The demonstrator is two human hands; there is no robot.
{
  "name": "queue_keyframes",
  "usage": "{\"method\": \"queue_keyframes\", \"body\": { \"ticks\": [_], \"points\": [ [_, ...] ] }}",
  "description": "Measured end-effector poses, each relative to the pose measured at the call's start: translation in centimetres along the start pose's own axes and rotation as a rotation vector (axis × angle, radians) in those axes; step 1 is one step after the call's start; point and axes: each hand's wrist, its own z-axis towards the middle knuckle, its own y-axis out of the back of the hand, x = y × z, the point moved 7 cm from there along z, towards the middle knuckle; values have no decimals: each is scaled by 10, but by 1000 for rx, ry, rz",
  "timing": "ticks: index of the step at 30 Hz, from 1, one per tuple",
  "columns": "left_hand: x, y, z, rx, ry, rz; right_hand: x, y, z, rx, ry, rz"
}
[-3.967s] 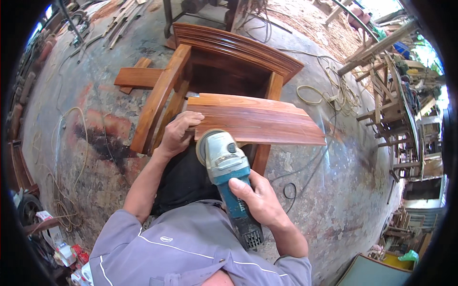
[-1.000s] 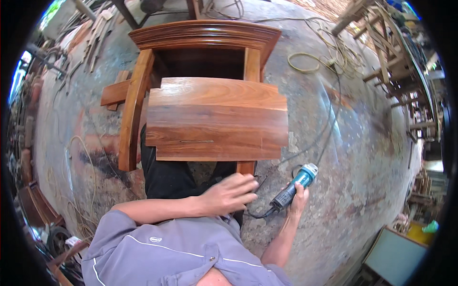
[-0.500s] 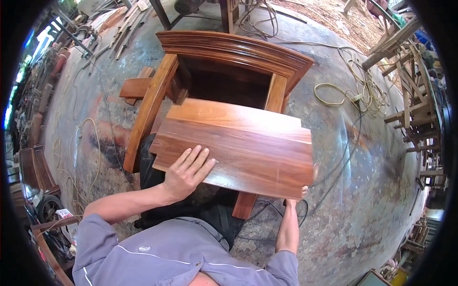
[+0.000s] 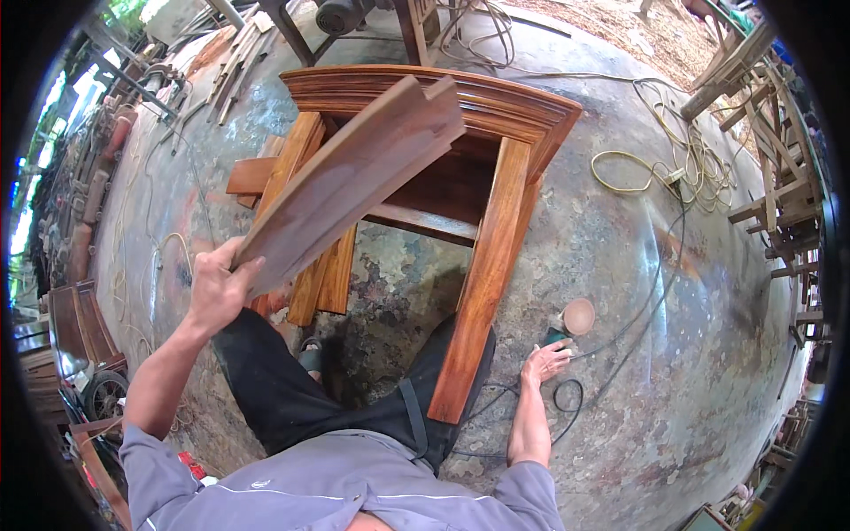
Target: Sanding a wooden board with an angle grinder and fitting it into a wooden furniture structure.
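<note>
A brown wooden panel with a stepped far end is raised at a slant above the cabinet frame. My left hand grips its near end, thumb on the face toward me. On the floor to the right lies a green disc sander, its round tan pad facing up. My right hand is at the sander's near side, fingers stretched out; whether they touch its body is hard to make out. The varnished wooden cabinet frame with a moulded top lies before me, one leg against my right thigh.
The sander's dark cord loops across the floor beside my right arm. A yellowish cable lies coiled farther right. Short boards rest left of the frame, and wooden racks line the right side. A machine stand is at the back.
The panel has swung up and left from lying across the frame, now held by my left hand alone. My right hand has left its edge and gone down to the sander.
</note>
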Motion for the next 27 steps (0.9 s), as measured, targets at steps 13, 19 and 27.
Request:
{"method": "queue_keyframes", "body": {
  "ticks": [13,19,27],
  "points": [
    [95,-107,18,308,126,129,-13,11,-6,132,65,340],
    [118,-146,18,378,4,126,-12,16,-11,193,49,310],
    [127,-181,44,435,-112,95,-14,11,-8,228,-24,277]
  ]
}}
